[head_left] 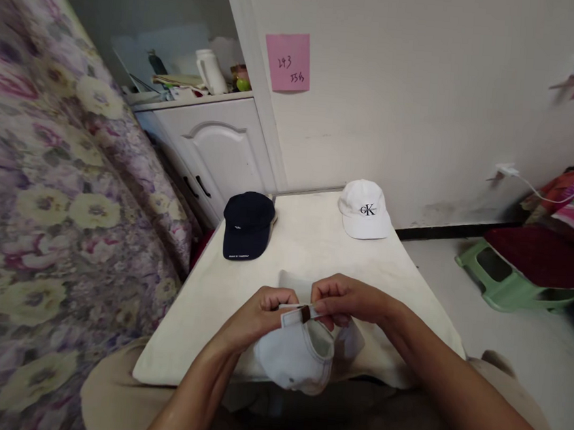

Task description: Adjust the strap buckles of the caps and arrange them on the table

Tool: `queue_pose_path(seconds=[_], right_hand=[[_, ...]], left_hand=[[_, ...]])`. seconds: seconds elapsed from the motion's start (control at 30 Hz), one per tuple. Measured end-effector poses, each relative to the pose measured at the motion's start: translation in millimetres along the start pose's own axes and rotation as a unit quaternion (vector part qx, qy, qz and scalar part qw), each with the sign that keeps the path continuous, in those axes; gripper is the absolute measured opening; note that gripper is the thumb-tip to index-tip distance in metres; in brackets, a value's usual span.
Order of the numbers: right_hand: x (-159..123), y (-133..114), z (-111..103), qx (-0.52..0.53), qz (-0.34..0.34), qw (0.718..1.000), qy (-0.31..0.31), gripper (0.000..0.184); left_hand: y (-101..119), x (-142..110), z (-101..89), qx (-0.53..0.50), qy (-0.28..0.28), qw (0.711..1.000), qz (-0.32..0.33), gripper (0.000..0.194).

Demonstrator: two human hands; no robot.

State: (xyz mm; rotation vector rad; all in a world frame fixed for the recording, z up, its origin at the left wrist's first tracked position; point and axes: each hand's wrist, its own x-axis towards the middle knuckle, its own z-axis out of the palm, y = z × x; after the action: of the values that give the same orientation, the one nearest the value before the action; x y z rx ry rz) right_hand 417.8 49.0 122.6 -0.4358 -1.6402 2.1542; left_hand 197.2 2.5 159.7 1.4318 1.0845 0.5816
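Close to me, at the table's near edge, a pale baseball cap (291, 359) is held with its back strap (293, 316) up and its crown hanging toward me. My left hand (263, 311) pinches the strap's left part, fingers closed. On the strap's other side, my right hand (344, 299) grips the band with thumb and fingers closed. A small brown buckle or tab (305, 313) sits on the strap between both hands. The cap's brim points away and is partly hidden behind the hands.
A navy cap (248, 222) lies at the back left of the cream-covered table (211, 314), a white cap (365, 207) at the back right. A floral curtain (70, 226) hangs at left. A green stool (499, 276) stands right. A cabinet (223, 145) and wall are behind.
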Motion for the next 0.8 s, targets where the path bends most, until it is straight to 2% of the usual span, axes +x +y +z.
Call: queue_pose_path(seconds=[0.2, 0.4, 0.5, 0.6, 0.8], right_hand=[[1.1, -0.2, 0.9, -0.004, 0.003, 1.000, 0.004, 0.023], [2.7, 1.7, -0.6, 0.027, 0.006, 1.000, 0.001, 0.024], [3.2, 3.5, -1.8, 0.044, 0.009, 0.999, 0.007, 0.026], [4.4, 6.4, -2.9, 0.052, 0.012, 0.999, 0.009, 0.026], [5.7, 8.3, -0.3, 0.039, 0.013, 0.999, 0.011, 0.027]], left_hand=[[-5.3, 1.5, -0.4, 0.011, 0.004, 1.000, 0.009, 0.043], [-9.3, -1.8, -6.3, -0.022, -0.013, 0.999, 0.038, 0.043], [-11.2, -2.8, -9.9, -0.023, 0.010, 0.999, 0.048, 0.043], [-12.6, -3.7, -11.1, -0.037, 0.026, 0.998, 0.043, 0.043], [-8.1, -4.1, -1.5, -0.050, 0.006, 0.999, 0.001, 0.033]])
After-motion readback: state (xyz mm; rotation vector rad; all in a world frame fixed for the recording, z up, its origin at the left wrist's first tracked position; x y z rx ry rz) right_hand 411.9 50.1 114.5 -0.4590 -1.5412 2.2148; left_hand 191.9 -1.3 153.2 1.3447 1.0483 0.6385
